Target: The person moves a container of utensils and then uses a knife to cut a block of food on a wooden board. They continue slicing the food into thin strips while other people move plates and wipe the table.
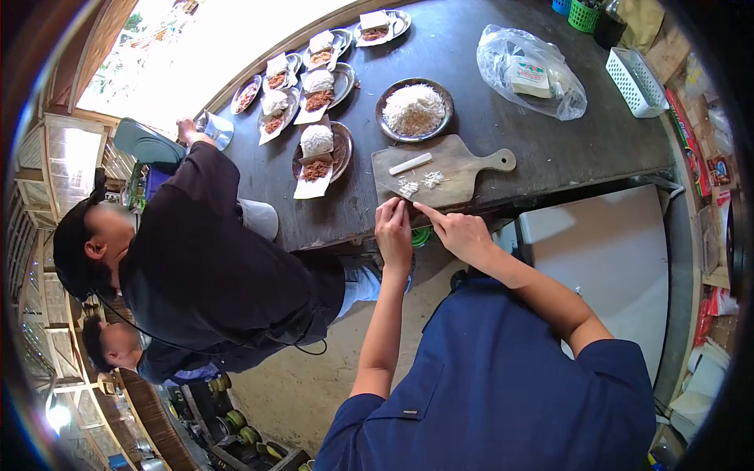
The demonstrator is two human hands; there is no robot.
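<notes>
My right hand [462, 234] is closed around a knife at the near edge of the wooden cutting board [463, 180], its index finger stretched forward. The thin knife blade [390, 190] points left over the board; the handle is hidden. Close beside it, my left hand [393, 228] has its fingers pinched together near the blade, and what they hold is hidden. Just beyond the fingertips lie small chopped white pieces [408, 188], with another small pile of white bits [433, 180] to their right. A whole white stick [411, 163] rests farther up the board.
Behind the board stands a bowl of white shreds [415, 110]. Several plates with rice and reddish-brown food on paper, including the nearest plate [341, 154], line the left. A plastic bag [531, 72] and white basket [637, 82] lie right. A co-worker in black [212, 251] stands close left.
</notes>
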